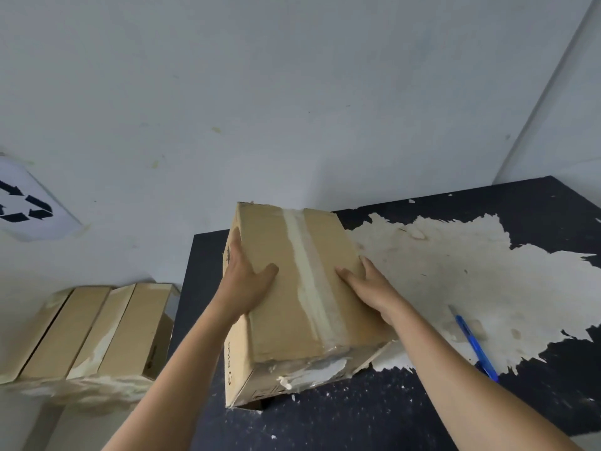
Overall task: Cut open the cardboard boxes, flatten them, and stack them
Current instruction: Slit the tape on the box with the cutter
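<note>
A sealed brown cardboard box (292, 255) with a strip of clear tape along its top stands on the black table (357, 418). My left hand (242, 281) holds its left side, thumb on top and fingers down the side face. On the box's right edge rests my right hand (370, 288), thumb on top and fingers over the right side. A blue utility knife (474, 346) lies on the table to the right of my right forearm.
More cardboard boxes (97, 330) sit side by side low at the left, beside the table. The table's black top is peeled to a pale patch (455, 271). A white wall rises behind, with a recycling sign (29, 206) at left.
</note>
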